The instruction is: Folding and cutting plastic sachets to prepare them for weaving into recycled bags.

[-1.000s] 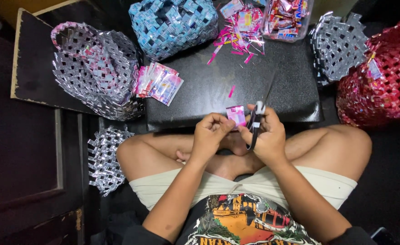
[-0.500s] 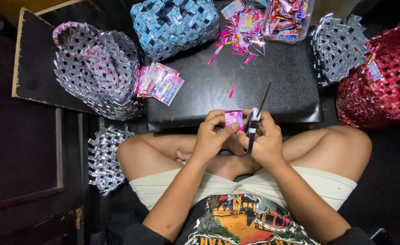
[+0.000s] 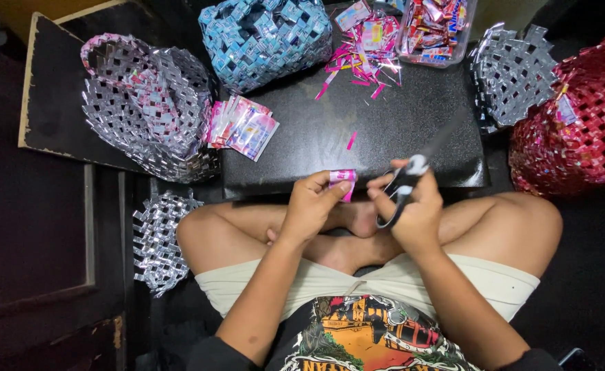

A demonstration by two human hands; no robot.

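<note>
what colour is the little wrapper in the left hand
Pink, seen in the head view: the wrapper is pinched by the left hand.

Dark floor [image 3: 591, 275] throughout, dimly lit. A low black glossy counter [image 3: 385, 130] stands at centre, its surface reflecting overhead light. To the left lies a flat dark board [image 3: 48, 103] with a pale worn edge. Beside it, at lower left, a dark brown wooden panel [image 3: 35, 275] with a raised frame and chipped paint. A strip of yellow wall [image 3: 14, 10] shows at the upper left corner.
</note>
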